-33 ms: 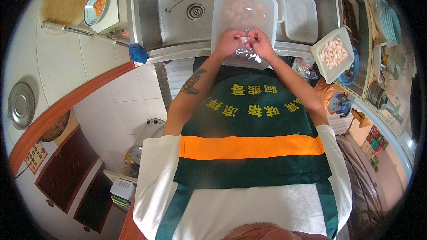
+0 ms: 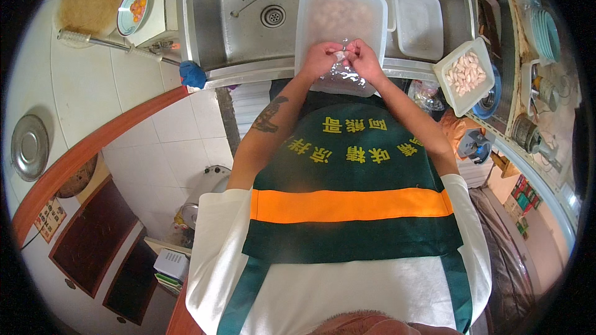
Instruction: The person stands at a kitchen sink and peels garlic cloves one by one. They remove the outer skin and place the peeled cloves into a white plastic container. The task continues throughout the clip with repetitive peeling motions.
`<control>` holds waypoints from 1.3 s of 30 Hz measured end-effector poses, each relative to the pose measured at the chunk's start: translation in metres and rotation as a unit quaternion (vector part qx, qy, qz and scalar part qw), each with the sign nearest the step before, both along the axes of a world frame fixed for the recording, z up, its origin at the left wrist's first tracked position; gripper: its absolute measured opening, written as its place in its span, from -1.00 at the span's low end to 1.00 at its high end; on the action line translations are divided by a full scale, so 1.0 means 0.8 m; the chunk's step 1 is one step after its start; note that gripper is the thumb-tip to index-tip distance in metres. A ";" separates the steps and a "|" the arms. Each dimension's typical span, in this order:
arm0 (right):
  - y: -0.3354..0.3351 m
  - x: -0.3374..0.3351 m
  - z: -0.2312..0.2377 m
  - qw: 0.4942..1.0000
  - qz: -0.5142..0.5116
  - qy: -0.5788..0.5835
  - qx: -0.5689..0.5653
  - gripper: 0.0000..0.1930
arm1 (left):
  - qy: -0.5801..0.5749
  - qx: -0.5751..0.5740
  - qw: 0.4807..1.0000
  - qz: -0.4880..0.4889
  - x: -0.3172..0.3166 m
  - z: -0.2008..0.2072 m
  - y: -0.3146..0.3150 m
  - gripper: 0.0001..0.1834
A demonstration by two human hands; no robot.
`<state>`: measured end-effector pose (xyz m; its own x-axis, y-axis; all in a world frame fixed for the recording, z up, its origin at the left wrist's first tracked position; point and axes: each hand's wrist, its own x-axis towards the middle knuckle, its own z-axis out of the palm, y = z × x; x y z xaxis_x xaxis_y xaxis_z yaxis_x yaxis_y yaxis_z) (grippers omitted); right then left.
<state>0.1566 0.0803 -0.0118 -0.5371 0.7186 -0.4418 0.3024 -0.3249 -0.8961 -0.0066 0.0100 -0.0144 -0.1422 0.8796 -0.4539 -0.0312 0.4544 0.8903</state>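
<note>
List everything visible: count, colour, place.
Double sink: 1, grey, top centre
Large tub: 1, translucent white, across sink's front edge
Small piece: 1, pale, over large tub
Flat tubs: 2, translucent white, right basin
Square tub: 1, white, right of sink
Pale pieces: many, pinkish, in square tub
Round basin: 1, blue, beside square tub
Cloth: 1, blue, sink's left corner
Bowl: 1, white, blue, upper left
Small items: several, orange, in bowl
Metal disc: 1, silver, far left
Stacked dishes: several, light blue, upper right
Apron: 1, green, orange band, lower centre
Left hand, right hand: 2, bare, at small piece
</note>
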 end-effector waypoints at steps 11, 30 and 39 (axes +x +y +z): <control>-0.001 0.001 0.006 0.997 0.059 -0.018 0.039 -0.98 | 0.111 0.000 0.991 -0.068 0.002 0.005 0.000 -0.75; 0.000 -0.001 -0.014 0.999 0.046 -0.004 0.020 -0.90 | 0.181 0.075 0.980 -0.024 0.006 0.010 -0.003 -0.68; 0.000 -0.002 0.013 0.989 0.081 -0.045 0.116 -0.82 | 0.197 0.017 0.980 -0.037 0.002 0.003 0.000 -0.72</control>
